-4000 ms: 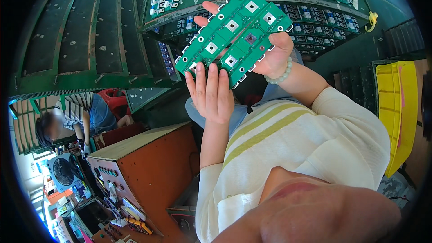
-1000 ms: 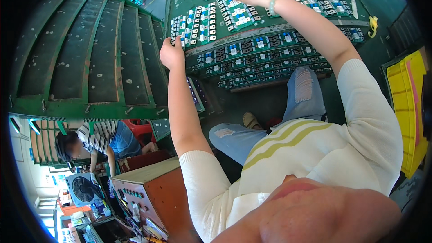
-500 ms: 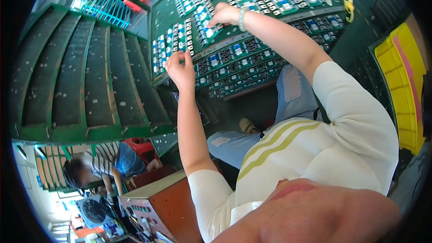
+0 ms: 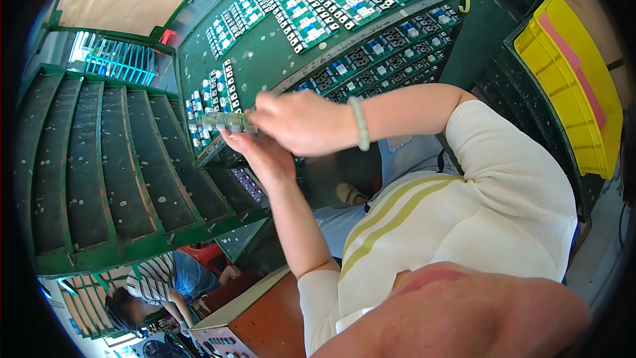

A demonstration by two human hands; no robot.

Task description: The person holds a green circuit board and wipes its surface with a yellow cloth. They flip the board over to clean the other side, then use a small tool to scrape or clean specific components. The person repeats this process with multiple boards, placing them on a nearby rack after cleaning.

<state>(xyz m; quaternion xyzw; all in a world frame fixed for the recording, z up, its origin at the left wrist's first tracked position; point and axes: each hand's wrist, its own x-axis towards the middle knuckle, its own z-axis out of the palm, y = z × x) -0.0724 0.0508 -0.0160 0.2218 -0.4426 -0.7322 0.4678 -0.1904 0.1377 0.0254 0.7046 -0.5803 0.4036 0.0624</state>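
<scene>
Both of my hands are close together over the near left edge of the green rack. A green circuit board strip [image 4: 224, 122], blurred and seen nearly edge-on, sticks out to the left from them. My right hand [image 4: 305, 122], with a pale bead bracelet at its wrist, is closed on the strip's right end. Just below, my left hand [image 4: 265, 159] supports the same strip from underneath with its fingers. Whether it is one strip or a few stacked, I cannot tell. Behind the strip lie several circuit boards [image 4: 215, 96] on the rack's top shelf.
More boards [image 4: 298, 6] lie in rows across the top shelf [image 4: 192, 59], and others fill the lower shelves [image 4: 384, 53]. A slatted green rack [image 4: 112, 166] stands at left, a yellow bin [image 4: 570, 86] at right. A person [image 4: 165, 285] bends over at the lower left.
My right hand has come back from the middle of the shelf to meet my left hand, and a board strip is now between them. The view has shifted.
</scene>
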